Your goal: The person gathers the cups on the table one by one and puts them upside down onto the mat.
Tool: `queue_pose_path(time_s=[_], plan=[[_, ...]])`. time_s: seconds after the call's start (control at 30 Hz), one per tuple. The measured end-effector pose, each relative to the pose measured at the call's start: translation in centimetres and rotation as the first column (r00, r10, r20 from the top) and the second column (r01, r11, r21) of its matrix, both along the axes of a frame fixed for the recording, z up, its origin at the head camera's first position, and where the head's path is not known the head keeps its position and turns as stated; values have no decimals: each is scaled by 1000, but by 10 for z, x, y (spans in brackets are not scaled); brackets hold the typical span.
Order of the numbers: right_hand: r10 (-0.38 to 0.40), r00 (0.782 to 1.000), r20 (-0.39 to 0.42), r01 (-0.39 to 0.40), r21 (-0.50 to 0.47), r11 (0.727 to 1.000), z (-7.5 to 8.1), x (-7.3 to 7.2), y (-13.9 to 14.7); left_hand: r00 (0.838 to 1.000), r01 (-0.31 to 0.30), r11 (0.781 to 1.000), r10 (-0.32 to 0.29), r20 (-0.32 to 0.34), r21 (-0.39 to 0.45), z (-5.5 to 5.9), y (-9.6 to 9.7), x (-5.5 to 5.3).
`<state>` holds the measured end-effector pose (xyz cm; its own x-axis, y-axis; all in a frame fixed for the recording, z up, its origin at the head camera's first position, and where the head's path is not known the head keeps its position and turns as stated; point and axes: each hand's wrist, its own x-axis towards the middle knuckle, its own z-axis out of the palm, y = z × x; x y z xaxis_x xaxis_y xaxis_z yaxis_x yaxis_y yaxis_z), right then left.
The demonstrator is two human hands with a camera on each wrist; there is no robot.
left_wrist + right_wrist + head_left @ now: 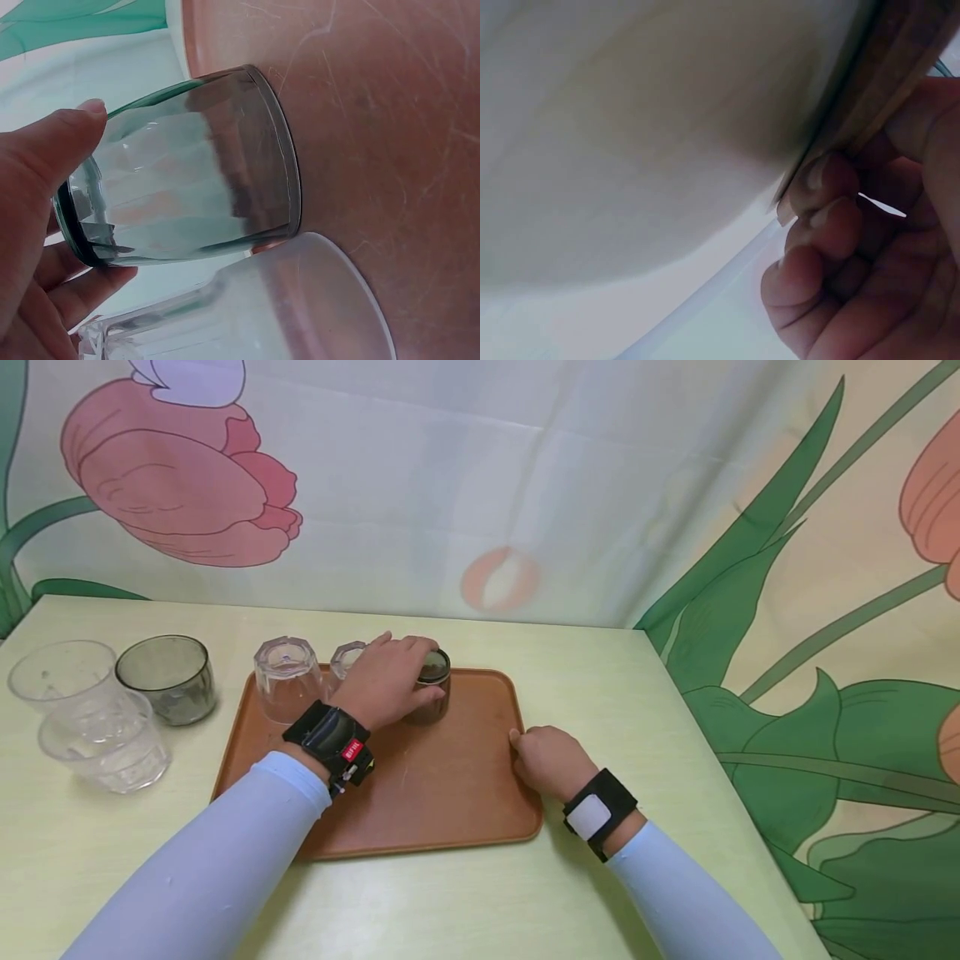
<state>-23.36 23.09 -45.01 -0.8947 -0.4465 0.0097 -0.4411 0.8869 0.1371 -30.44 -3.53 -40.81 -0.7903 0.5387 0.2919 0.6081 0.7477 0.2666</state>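
My left hand (386, 681) grips a smoky grey-green drinking glass (433, 708) by its upper end, thumb on one side and fingers on the other. The glass stands upside down, its rim down at the brown tray (450, 793), as the left wrist view shows. Right beside it is an upturned clear glass (255, 315), partly behind the hand in the head view. Another upturned clear glass (288, 681) stands at the tray's back left. At the tray's right edge, my right hand (555, 762) pinches the rim, with curled fingertips (829, 225) against its outer side.
Left of the tray, a smoky glass (168, 685) and two clear glasses, one nearer (112, 743) and one farther back (63, 672), stand close together on the pale table (420, 910). A flower-printed curtain (375, 493) hangs behind the table's back edge.
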Motion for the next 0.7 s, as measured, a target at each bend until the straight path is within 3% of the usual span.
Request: queue_pose_path(time_s=[0.7], plan=[[-18,1000,-7,18,-18,1000,3,3,-3,998,11,1000,-10,-60,9,-10,-2,-9]])
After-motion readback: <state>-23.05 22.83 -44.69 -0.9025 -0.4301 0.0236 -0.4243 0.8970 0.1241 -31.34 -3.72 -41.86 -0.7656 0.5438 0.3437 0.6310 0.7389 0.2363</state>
